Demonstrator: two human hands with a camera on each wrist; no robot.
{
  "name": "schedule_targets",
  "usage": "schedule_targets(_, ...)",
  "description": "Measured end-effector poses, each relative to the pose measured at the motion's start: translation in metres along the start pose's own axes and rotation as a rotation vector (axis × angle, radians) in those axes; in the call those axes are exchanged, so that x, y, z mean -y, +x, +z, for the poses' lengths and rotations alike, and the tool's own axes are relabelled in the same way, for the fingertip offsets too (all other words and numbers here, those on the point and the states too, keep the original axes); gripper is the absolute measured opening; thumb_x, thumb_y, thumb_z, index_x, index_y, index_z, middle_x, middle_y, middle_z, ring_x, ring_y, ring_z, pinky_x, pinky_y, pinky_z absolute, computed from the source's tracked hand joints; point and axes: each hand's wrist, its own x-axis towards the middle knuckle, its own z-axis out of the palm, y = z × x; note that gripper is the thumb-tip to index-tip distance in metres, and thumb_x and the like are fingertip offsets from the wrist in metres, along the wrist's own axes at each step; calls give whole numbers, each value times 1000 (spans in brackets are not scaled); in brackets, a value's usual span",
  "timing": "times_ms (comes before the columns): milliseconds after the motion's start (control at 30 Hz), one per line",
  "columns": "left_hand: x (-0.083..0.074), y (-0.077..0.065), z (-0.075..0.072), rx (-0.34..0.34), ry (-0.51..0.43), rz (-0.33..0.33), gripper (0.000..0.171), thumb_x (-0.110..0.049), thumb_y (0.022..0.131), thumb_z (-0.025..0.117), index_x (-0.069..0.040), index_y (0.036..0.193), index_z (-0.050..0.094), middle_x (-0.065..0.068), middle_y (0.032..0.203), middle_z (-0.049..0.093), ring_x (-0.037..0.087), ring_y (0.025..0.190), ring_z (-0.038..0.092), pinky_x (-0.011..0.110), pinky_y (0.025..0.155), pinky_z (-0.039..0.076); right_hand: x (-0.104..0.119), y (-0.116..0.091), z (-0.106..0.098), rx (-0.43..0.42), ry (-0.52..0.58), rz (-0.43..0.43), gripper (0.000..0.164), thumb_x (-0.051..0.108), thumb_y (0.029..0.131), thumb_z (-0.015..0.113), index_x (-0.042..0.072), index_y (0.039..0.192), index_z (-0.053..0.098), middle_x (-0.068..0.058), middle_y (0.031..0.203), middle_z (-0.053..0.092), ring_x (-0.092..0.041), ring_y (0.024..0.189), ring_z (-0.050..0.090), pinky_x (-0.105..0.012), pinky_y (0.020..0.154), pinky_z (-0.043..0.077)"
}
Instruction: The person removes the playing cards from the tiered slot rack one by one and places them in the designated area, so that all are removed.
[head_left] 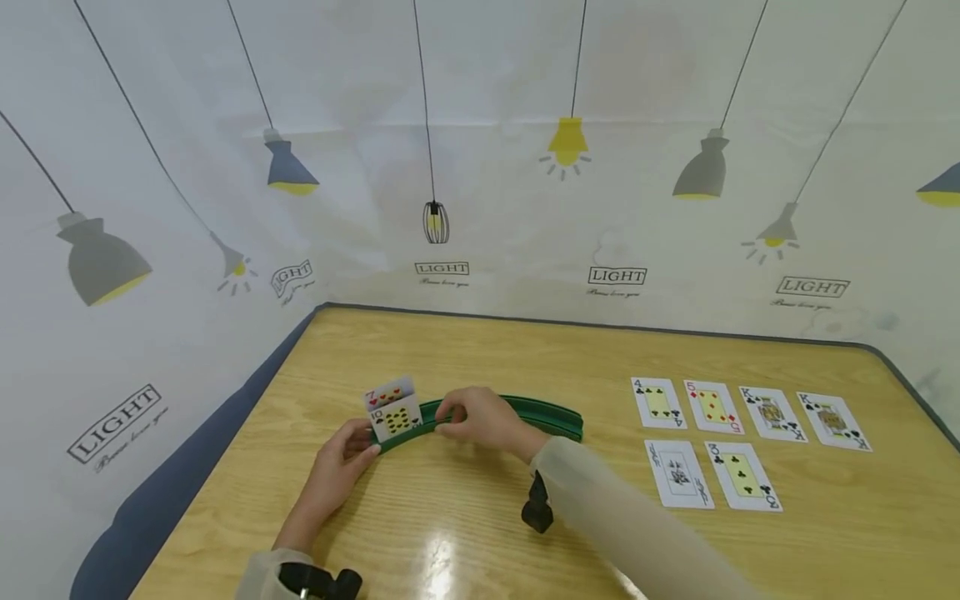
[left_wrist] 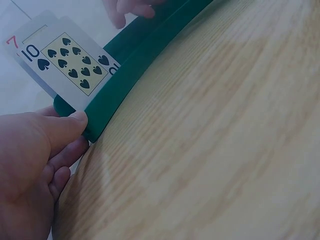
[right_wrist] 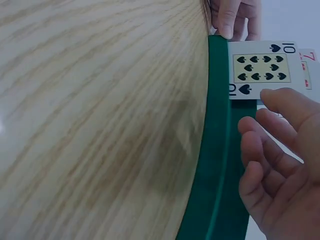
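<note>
A curved green card holder [head_left: 547, 414] lies on the table in the head view. Two playing cards stand at its left end: a ten of spades [head_left: 396, 420] in front and a red seven [head_left: 390, 391] behind, partly hidden. My left hand [head_left: 345, 461] grips that end of the holder, thumb [left_wrist: 75, 122] on the front face and other fingers behind and below. Over the holder, just right of the cards, is my right hand [head_left: 483, 421], fingers loosely bent with nothing between them. In the right wrist view, its thumb [right_wrist: 287, 102] overlaps the ten's edge.
On the table's right side, several cards lie face up in two rows, among them a four of clubs [head_left: 658, 403], a five of diamonds [head_left: 714, 407], a king [head_left: 772, 414], a joker [head_left: 678, 474] and a three of clubs [head_left: 742, 476]. A lamp-patterned curtain [head_left: 517, 217] hangs behind.
</note>
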Motion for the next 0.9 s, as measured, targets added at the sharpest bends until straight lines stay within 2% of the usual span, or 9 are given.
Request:
schedule_targets(300, -3, 0, 0, 14, -19, -3, 33, -7, 90, 58, -4, 122, 51, 16, 112, 55, 27, 103, 55, 39, 88, 45, 2, 13, 10, -36, -22, 16, 16, 23, 85, 67, 13, 97, 68, 3, 64, 57, -9, 52, 50, -23, 48, 41)
schedule_targets(567, -3, 1, 0, 13, -5, 10, 33, -7, 90, 57, -4, 122, 50, 16, 112, 55, 27, 102, 55, 39, 88, 44, -1, 19, 19, -69, -26, -7, 16, 20, 85, 66, 8, 96, 70, 5, 58, 57, -7, 46, 48, -22, 43, 41)
schedule_targets(900, 1, 2, 1, 3, -8, 25, 32, -4, 89, 59, -4, 119, 52, 16, 109, 57, 28, 99, 57, 39, 85, 46, -4, 23, 28, -68, 15, 22, 12, 18, 85, 67, 9, 92, 71, 2, 58, 60, -9, 45, 51, -22, 43, 41)
